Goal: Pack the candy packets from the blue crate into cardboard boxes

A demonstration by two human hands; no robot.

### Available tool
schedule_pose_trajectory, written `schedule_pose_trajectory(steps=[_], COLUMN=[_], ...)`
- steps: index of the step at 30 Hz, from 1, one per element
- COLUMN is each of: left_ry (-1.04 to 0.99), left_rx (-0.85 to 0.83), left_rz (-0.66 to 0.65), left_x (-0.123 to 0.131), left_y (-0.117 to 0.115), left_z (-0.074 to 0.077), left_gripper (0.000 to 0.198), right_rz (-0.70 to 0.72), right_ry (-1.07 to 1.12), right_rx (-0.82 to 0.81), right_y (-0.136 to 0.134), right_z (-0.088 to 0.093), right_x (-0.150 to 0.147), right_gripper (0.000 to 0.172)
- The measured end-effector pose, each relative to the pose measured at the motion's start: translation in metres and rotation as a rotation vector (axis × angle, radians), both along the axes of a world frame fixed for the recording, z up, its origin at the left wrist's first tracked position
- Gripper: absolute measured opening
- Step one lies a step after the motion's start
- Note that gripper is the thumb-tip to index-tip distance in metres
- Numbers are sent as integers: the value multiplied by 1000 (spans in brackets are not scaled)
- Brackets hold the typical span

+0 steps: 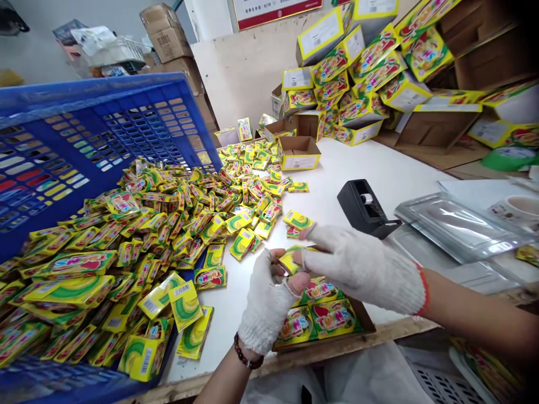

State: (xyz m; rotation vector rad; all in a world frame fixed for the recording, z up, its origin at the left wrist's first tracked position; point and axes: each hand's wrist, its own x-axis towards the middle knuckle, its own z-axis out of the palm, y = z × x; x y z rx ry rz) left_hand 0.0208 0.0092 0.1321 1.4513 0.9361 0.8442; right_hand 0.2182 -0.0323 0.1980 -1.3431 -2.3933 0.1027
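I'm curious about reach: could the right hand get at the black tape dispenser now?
Likely yes: the tape dispenser is close beside the right hand, nothing visibly between, though it's handling a packet.

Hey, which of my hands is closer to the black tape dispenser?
Right. Your right hand is just on the near side of the tape dispenser; your left hand is farther away, to the left and closer to the table's front edge.
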Motion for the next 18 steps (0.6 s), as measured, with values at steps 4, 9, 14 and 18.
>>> schedule_pose_trajectory(steps=[4,9,14,18], left_ry=[79,399,724,1075], left_rx=[44,320,492,574], left_rz=[-56,-51,-44,-208], left_x=[-2,0,10,16], left_y=[0,3,3,-5], left_z=[-5,3,-1,-17], left_gripper=[49,9,11,18], right_rz=[-201,-219,-172,-318], right_ry=[151,-99,-473,-537], right_rx=[-94,123,-115,-388], right_y=[-2,-4,14,38], right_z=[-11,-13,-22,-46], right_x=[4,2,-1,0], right_gripper=[22,30,14,21])
